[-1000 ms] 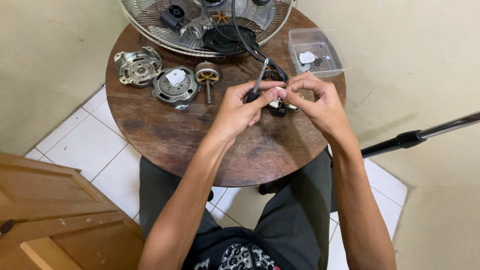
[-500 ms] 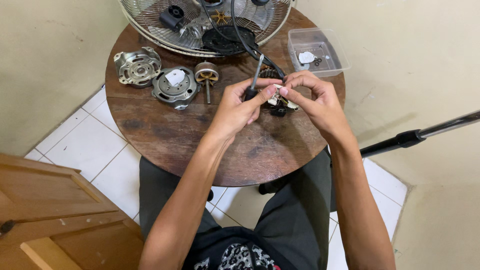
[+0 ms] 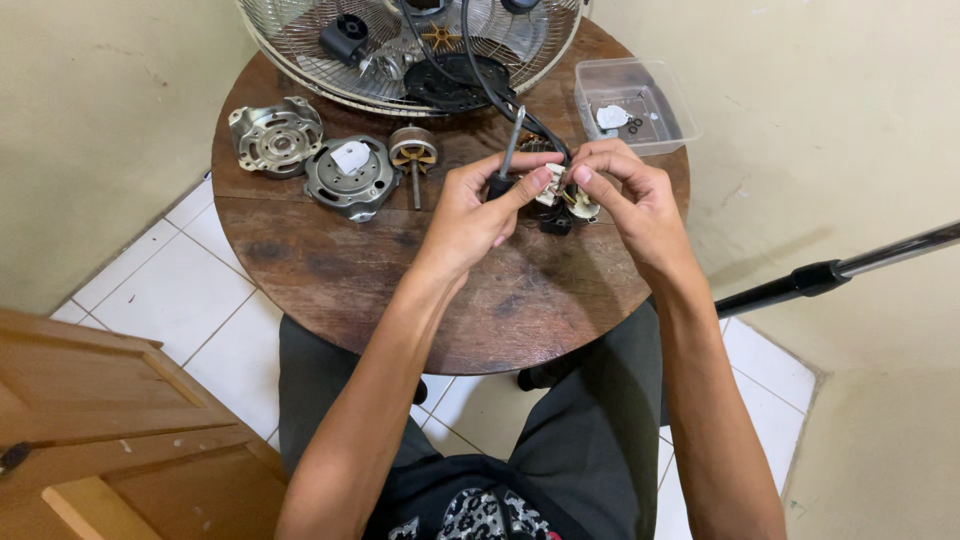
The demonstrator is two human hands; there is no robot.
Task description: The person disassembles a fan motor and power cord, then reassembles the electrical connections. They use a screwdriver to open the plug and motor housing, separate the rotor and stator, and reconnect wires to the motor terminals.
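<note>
Head view: left hand point(image 3: 478, 205) clamps screwdriver point(image 3: 507, 152) while pinching, with right hand point(image 3: 630, 195), a small wired part point(image 3: 562, 198) steady above tabletop point(image 3: 400, 270) far edge

A room in a home, used as a makeshift repair spot: white floor tiles point(image 3: 180, 300) at 8 o'clock, plain cream walls point(image 3: 100, 110), a wooden door point(image 3: 110, 440), and a small round wooden table point(image 3: 400, 290) strewn with fan motor parts point(image 3: 350, 175) at 12.
</note>
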